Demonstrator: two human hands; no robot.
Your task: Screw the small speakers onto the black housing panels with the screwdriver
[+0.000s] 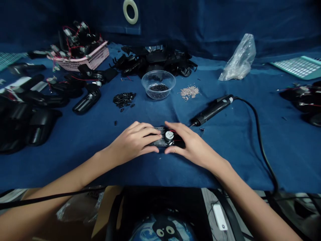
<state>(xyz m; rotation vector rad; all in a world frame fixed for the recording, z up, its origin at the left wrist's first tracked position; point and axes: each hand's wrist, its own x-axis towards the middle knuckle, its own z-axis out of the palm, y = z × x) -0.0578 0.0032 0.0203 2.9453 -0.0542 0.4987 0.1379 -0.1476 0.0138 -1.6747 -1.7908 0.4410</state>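
A black plastic housing [162,141] with a round white-topped motor [169,135] and a red wire lies on the blue cloth, between my two hands. My left hand [137,139] grips its left end, fingers over the top and thumb along the near edge. Around the right end curls my right hand [187,142], with thumb and fingers on opposite long edges. The palms hide both ends of the housing. Just beyond my right hand lies a black electric screwdriver [213,109], its tip pointing toward the hand.
A clear bowl [158,85] of small black parts stands between a pile of black pieces [124,99] and a heap of silver screws [190,92]. Behind are black plastic shells [155,60], a pink basket [94,57] and a plastic bag [239,60]. The screwdriver's cable [258,127] runs off the table's front edge.
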